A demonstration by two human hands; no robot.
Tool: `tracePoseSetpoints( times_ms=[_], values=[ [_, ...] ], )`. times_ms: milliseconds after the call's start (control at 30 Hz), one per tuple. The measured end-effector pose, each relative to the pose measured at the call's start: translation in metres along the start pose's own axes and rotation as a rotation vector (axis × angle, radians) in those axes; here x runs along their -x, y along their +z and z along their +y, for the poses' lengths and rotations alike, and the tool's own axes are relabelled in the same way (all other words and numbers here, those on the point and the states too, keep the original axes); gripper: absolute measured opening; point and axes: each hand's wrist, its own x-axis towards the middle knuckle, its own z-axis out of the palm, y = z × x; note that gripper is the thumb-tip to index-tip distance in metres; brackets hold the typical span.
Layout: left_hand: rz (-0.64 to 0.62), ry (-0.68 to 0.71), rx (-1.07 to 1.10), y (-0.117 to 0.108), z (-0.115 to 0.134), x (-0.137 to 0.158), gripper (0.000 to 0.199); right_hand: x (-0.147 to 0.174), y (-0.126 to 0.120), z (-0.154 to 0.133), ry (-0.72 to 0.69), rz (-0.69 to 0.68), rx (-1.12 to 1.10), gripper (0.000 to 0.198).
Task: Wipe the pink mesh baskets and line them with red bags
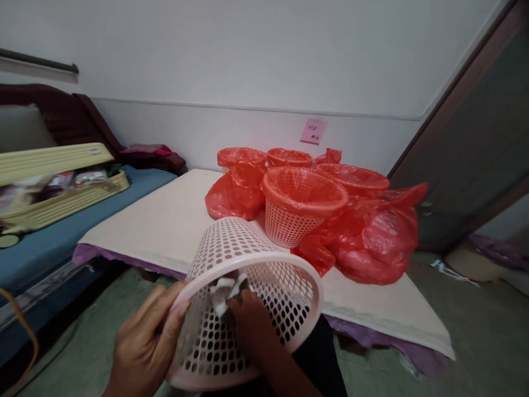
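A pale pink perforated plastic wastebasket (pixel 229 240) lies tilted in front of me, its mouth turned my way. My left hand (pixel 144 336) is closed on the left side of its rim, thumb outside and fingers behind. Inside the basket, my right hand (pixel 250 317) holds a crumpled white cloth or tissue (pixel 223 292) near the inner wall; which of the two it is, I cannot tell. The fingertips of that hand are partly hidden by the cloth and shadow.
On the low white-covered platform (pixel 165 220) stand several baskets lined with red bags, including a near one (pixel 285 220). A filled red plastic bag (pixel 376 242) sits at right, another (pixel 233 196) at left. An open yellow suitcase (pixel 74 193) lies on the blue bed (pixel 144 179).
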Motion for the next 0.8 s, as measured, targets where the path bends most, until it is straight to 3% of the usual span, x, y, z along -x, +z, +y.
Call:
tracePoseSetpoints(
  times_ms=[67,133,233,300,433,533,667,800],
  values=[
    [0.009,-0.049,0.027,-0.002,-0.003,-0.008,0.023,0.024,0.008,-0.014,-0.068,-0.004,-0.127,0.012],
    [0.038,-0.146,0.064,-0.003,-0.005,-0.017,0.021,0.043,0.015,-0.024,-0.163,0.065,-0.191,0.024],
    [0.076,-0.297,0.144,-0.001,-0.006,-0.030,0.019,0.058,0.020,-0.030,-0.260,0.252,-0.096,0.052],
    [0.067,-0.320,0.206,0.003,-0.006,-0.035,0.019,0.059,0.020,-0.030,-0.278,0.322,-0.015,0.059],
    [-0.021,-0.255,0.265,0.009,-0.007,-0.041,0.022,0.053,0.019,-0.028,-0.294,0.350,-0.021,0.049],
    [-0.005,-0.281,0.232,0.006,-0.006,-0.040,0.021,0.050,0.023,-0.033,-0.313,0.379,-0.077,0.046],
    [0.061,-0.411,0.158,0.001,-0.003,-0.020,0.028,0.045,0.021,-0.052,-0.261,0.438,-0.266,0.042],
    [0.004,-0.517,0.161,0.012,0.006,0.023,0.039,0.029,-0.007,-0.073,-0.229,0.500,-0.545,0.040]
  ],
)
